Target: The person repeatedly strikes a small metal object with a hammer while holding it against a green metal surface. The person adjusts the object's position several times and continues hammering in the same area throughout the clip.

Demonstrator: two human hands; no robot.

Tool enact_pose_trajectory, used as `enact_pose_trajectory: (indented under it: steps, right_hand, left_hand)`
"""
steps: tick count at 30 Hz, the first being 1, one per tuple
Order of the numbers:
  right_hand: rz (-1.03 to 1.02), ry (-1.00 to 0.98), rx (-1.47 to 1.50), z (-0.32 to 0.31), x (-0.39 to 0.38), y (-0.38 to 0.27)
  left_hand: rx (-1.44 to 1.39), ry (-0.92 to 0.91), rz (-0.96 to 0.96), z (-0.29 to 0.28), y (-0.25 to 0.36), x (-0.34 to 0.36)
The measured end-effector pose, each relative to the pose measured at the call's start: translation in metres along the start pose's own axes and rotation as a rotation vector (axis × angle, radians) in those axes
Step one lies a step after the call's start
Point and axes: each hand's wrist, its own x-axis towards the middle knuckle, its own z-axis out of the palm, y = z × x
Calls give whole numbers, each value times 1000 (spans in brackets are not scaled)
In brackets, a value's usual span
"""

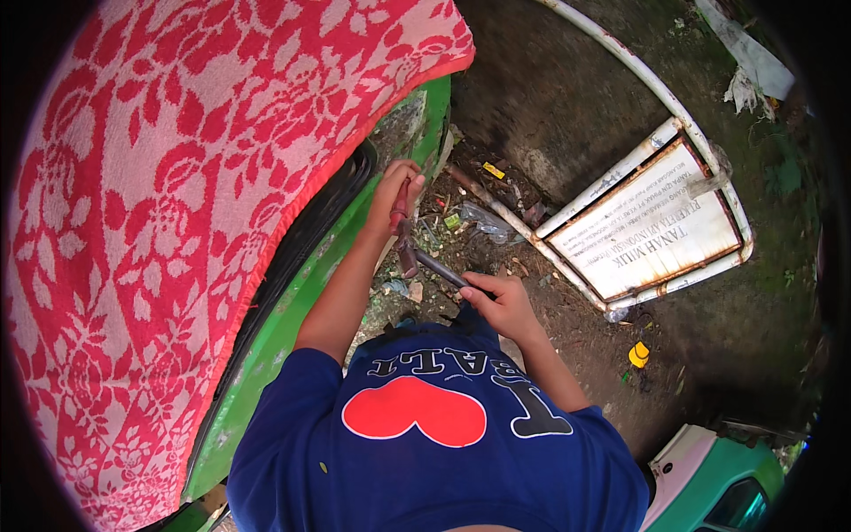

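Note:
My right hand is closed around the dark handle of a hammer. The hammer's worn, rust-brown head reaches left to just below my left hand. In that left hand's grip is a short red tool, upright in the picture. Its kind is unclear, and its lower end meets or overlaps the hammer head; I cannot tell which. Both hands are beside a green car body panel with bare, scuffed patches. Over the car lies a red and pink floral blanket.
A white, rusty metal frame with a sign panel lies on the ground at right. Litter, a clear plastic bag and a yellow piece are scattered there. A green and white vehicle stands at lower right.

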Motion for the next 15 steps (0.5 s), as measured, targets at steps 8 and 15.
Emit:
enact_pose_trajectory:
  steps: [8, 15]
  right_hand:
    - [-59, -52, 36, -8, -6, -4]
    - [-43, -44, 55, -9, -7, 5]
  left_hand:
    - [26, 25, 23, 2, -2, 2]
    - [21, 13, 25, -2, 1, 0]
